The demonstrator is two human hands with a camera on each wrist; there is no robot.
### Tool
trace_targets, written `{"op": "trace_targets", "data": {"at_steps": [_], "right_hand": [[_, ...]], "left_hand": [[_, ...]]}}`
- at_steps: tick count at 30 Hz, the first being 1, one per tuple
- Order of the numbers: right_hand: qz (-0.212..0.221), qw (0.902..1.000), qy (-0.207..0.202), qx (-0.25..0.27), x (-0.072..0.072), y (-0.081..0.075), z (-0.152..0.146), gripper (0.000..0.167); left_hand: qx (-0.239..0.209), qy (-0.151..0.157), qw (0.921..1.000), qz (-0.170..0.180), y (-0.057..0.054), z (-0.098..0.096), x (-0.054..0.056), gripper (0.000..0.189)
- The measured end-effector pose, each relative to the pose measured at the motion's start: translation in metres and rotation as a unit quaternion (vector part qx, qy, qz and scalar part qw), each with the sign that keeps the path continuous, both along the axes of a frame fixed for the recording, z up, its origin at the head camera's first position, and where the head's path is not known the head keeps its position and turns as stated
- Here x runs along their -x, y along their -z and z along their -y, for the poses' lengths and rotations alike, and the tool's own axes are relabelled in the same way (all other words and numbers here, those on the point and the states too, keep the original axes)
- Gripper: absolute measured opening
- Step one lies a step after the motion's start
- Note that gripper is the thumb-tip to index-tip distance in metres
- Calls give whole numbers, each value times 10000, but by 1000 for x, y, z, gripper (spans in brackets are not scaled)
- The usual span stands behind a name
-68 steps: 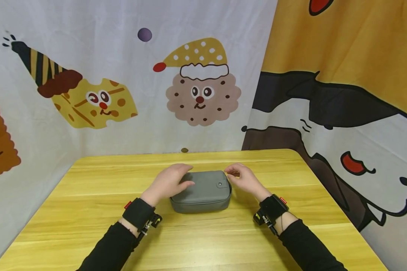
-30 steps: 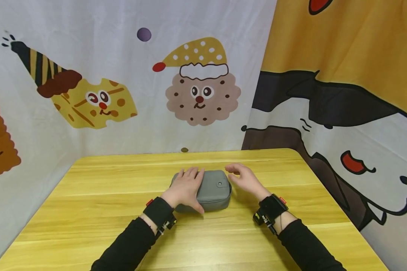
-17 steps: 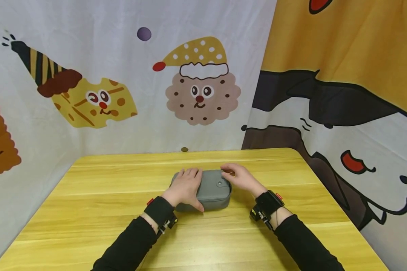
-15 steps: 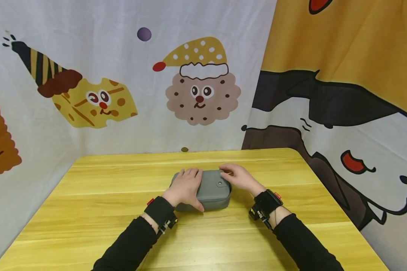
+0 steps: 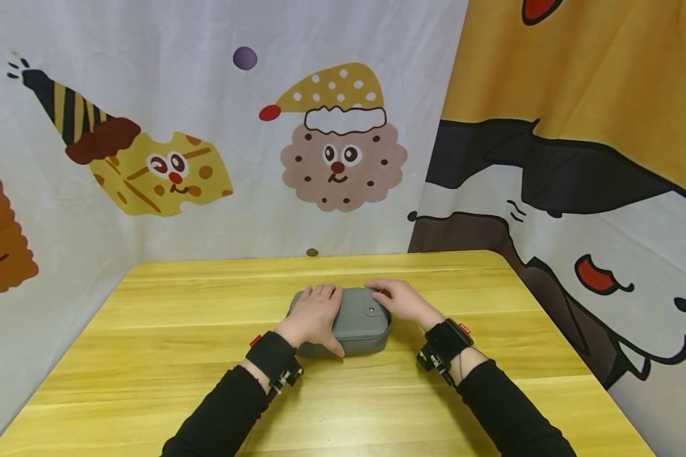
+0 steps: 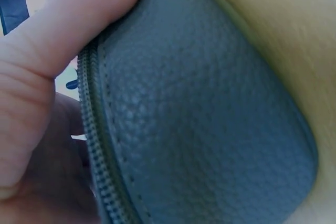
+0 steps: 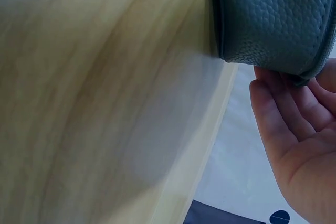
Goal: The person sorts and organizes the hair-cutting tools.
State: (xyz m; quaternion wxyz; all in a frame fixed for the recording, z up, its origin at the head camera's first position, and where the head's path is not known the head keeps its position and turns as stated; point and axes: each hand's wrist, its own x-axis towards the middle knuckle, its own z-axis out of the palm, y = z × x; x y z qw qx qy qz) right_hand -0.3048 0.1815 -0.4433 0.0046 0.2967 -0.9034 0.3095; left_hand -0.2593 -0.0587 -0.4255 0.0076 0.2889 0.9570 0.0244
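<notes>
A grey leather-look zippered pouch [image 5: 359, 320] lies flat on the table, with a snap tab near the right end of its lid. My left hand [image 5: 313, 317] spans the left part of the pouch and grips it, thumb down the front side and fingers over the top. In the left wrist view, the thumb [image 6: 79, 19] crosses the zipper [image 6: 100, 145]. At the far right corner, my right hand [image 5: 401, 299] pinches the zipper end. The right wrist view shows its fingers [image 7: 273, 108] behind the pouch beside a small dark tab [image 7: 299, 81]; the pull itself is mostly hidden.
The wooden table [image 5: 166, 355] has rounded back corners. Behind it hangs a white cloth [image 5: 194, 38] with cartoon cheese and cookie prints. A yellow, black and white printed cloth [image 5: 577, 95] hangs on the right. Each wrist wears a black camera strap [image 5: 271, 357].
My left hand has come down over the pouch from its left side, turning so the thumb lies at the front. My right hand has shifted slightly left, onto the pouch's far right corner.
</notes>
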Motion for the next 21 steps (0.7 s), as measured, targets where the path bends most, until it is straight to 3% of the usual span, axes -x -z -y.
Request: {"op": "trace_targets", "data": {"at_steps": [9,21], "right_hand": [[24,10000,45,46,-5,3,0,31],[-230,9997,60,28,-12,1,1,25]], "left_hand": [[-74,213,9997,65,-1,5,4,129],[-55,612,9979,211,-3,16,20,128]]}}
